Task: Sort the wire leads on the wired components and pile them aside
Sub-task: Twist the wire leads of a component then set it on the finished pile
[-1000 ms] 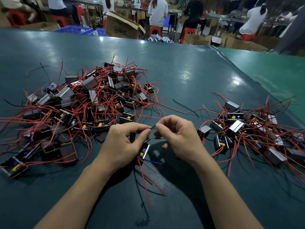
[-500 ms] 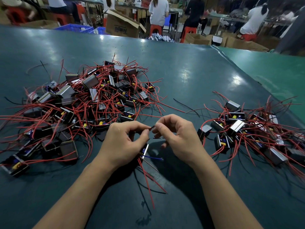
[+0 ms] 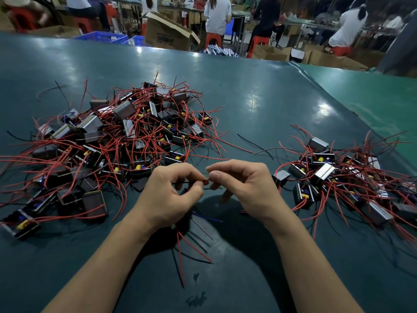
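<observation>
While the larger heap (image 3: 108,141) of wired components sprawls over the left half of the dark green table (image 3: 259,93), its red leads tangled and pointing every way, most of the job looks to be ahead. Near that heap's right edge the left hand (image 3: 168,196) curls its fingers and pinches a wire lead (image 3: 206,181) between thumb and forefinger. The component (image 3: 184,219) being worked on sits mostly hidden under this hand, close to the table; only a dark edge, a short blue wire and a few red leads trailing toward the viewer can be made out. Touching the same lead end from the other side, the right hand (image 3: 246,188) pinches it with thumb and forefinger, its other fingers curled loosely below. Whether the lead is being straightened or twisted cannot be told. Farther right, well apart from the hands, lies the smaller pile (image 3: 343,177), which I judge to be the finished pieces set aside. By the sizes of the two piles, roughly a quarter is done, and the piece in hand has not yet joined the right pile.
</observation>
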The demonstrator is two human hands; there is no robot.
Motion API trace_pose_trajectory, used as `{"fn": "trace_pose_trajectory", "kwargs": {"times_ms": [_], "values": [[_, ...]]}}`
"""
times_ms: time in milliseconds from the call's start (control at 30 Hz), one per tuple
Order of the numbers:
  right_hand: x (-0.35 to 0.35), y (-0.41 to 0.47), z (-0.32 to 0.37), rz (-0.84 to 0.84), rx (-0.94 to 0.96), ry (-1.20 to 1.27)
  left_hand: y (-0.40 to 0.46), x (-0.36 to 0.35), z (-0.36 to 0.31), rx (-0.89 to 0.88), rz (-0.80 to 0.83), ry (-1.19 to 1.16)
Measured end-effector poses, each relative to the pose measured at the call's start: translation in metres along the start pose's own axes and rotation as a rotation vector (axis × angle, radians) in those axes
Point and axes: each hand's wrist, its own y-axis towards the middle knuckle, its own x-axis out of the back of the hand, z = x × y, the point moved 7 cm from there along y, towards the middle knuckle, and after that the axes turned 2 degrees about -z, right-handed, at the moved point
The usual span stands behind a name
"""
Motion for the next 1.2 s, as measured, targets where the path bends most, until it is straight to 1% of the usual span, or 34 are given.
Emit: {"fn": "trace_pose_trajectory", "kwargs": {"times_ms": [200,367,600,700,800,867,900,967,1100,1200], "values": [[0.0,-0.001,-0.013,0.071,-0.194,0.025,0.0,-0.001,-0.003,-0.059,0.014,0.048],[-0.001,-0.004,-0.016,0.083,-0.304,0.089,0.0,-0.002,-0.004,-0.089,-0.003,0.069],[-0.001,-0.008,-0.018,0.109,-0.423,0.065,0.0,-0.005,-0.007,-0.15,0.033,0.093],[-0.003,-0.008,-0.025,0.034,-0.519,0.115,0.001,-0.005,-0.008,-0.167,0.028,0.09],[-0.007,-0.012,-0.039,-0.07,-0.722,0.317,-0.001,-0.006,-0.009,-0.175,0.006,0.132],[-0.009,-0.014,-0.043,-0.121,-0.784,0.375,-0.002,-0.007,-0.008,-0.162,-0.007,0.169],[-0.008,-0.014,-0.043,-0.144,-0.768,0.343,-0.003,-0.008,-0.007,-0.155,-0.006,0.183],[-0.003,-0.009,-0.04,-0.194,-0.616,0.133,-0.003,-0.008,-0.008,-0.151,-0.001,0.204],[0.0,-0.001,-0.014,-0.274,-0.15,-0.424,-0.002,-0.005,-0.008,-0.136,-0.025,0.211],[-0.008,-0.002,0.007,-0.253,0.188,-0.747,-0.001,-0.003,-0.007,-0.12,-0.041,0.198]]}}
